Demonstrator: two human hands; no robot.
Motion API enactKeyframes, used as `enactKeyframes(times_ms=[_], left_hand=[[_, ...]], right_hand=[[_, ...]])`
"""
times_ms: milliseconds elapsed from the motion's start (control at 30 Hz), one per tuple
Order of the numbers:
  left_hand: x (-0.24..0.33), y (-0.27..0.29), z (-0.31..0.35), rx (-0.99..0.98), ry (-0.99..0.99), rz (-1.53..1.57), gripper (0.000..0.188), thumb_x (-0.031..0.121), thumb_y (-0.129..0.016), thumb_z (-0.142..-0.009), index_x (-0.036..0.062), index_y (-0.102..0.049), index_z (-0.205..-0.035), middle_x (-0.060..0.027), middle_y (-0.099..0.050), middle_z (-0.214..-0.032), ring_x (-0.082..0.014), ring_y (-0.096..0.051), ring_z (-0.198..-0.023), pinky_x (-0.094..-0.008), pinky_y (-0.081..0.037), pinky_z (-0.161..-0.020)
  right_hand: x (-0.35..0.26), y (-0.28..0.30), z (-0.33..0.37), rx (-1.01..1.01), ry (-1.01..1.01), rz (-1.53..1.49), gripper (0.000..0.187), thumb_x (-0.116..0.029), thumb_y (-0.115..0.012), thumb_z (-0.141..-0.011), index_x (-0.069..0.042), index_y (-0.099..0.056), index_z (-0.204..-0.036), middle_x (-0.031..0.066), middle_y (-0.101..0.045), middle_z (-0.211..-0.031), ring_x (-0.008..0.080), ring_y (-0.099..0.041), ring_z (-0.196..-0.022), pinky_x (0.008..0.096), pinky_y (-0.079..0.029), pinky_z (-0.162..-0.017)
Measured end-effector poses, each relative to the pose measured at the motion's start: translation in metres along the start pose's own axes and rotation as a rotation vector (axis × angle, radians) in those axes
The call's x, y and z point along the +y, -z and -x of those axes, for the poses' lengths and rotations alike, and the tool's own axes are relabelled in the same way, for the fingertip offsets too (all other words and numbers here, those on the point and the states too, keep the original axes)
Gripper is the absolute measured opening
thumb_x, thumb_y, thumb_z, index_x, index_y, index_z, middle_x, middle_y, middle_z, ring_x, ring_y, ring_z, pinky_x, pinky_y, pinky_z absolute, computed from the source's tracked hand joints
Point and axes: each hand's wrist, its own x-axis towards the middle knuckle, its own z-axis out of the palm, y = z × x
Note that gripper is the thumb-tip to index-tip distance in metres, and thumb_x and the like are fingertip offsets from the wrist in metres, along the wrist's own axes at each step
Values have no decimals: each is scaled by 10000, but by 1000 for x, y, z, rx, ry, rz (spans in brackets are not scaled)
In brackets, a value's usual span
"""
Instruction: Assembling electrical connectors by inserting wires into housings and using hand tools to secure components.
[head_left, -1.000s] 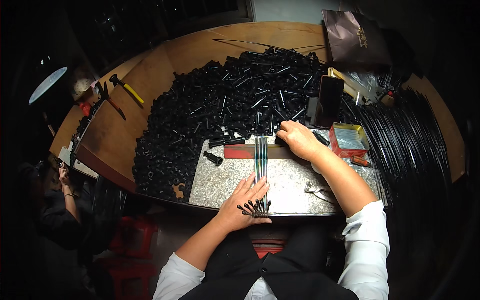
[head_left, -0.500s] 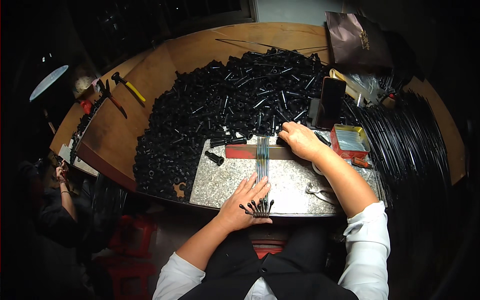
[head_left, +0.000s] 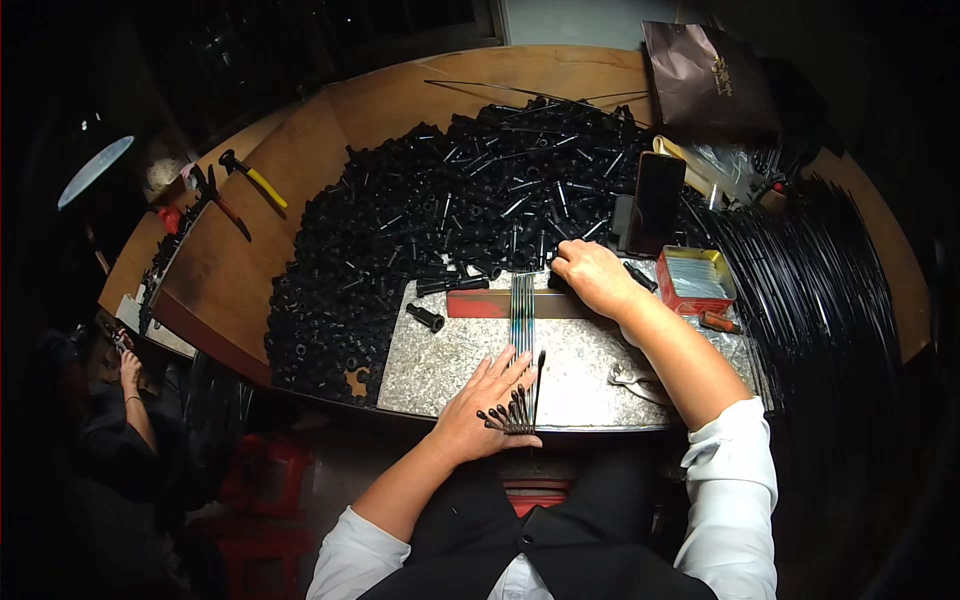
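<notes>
My left hand (head_left: 470,415) rests at the near edge of the speckled board (head_left: 430,370), fingers stretched over a bundle of thin metal rods (head_left: 523,310), holding it. Several black bulb-tipped ends (head_left: 515,405) fan out over this hand by the thumb. One such end (head_left: 541,362) points away from me, apart from the fan. At the far end of the rods, my right hand (head_left: 597,280) is closed, its fingertips bent down by the black pile. What they pinch is hidden. The rods cross a red-brown bar (head_left: 478,304).
A heap of black tubular parts (head_left: 430,210) fills the bench behind the board. On the right are a phone (head_left: 658,203), a red tin (head_left: 697,300), pliers (head_left: 635,380) and long black rods (head_left: 810,260). Another person's hand (head_left: 130,372) works at far left.
One bulb-tipped end has swung away from the fan and now points forward along the rods. Both my hands stay nearly in place.
</notes>
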Motion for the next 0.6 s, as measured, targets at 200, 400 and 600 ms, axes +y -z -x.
enactKeyframes(times_ms=[200,400,600], left_hand=[[1,1,-1,-23,28,-24,966,586,-740,-646,54,-403,-1379,-197,-327,-1456,-387,-232,-1387,-498,-239,-1118],[-1,-1,0,28,10,13,981,587,-749,-631,82,-393,-1393,-223,-315,-1455,-393,-247,-1380,-496,-248,-1114],[0,0,2,37,17,7,982,562,-774,-608,80,-411,-1382,-222,-332,-1448,-384,-283,-1368,-494,-262,-1107]], right_hand=[[-2,0,-1,26,34,38,95,-112,-546,-774,-39,-606,-784,96,-541,-852,256,-579,-876,380,-495,-734],[-8,0,1,-36,28,-16,119,-95,-519,-792,-16,-595,-839,118,-541,-869,278,-566,-862,384,-479,-746],[-13,2,1,-16,43,-45,118,-85,-516,-798,-6,-593,-838,122,-541,-861,285,-569,-861,389,-483,-740]])
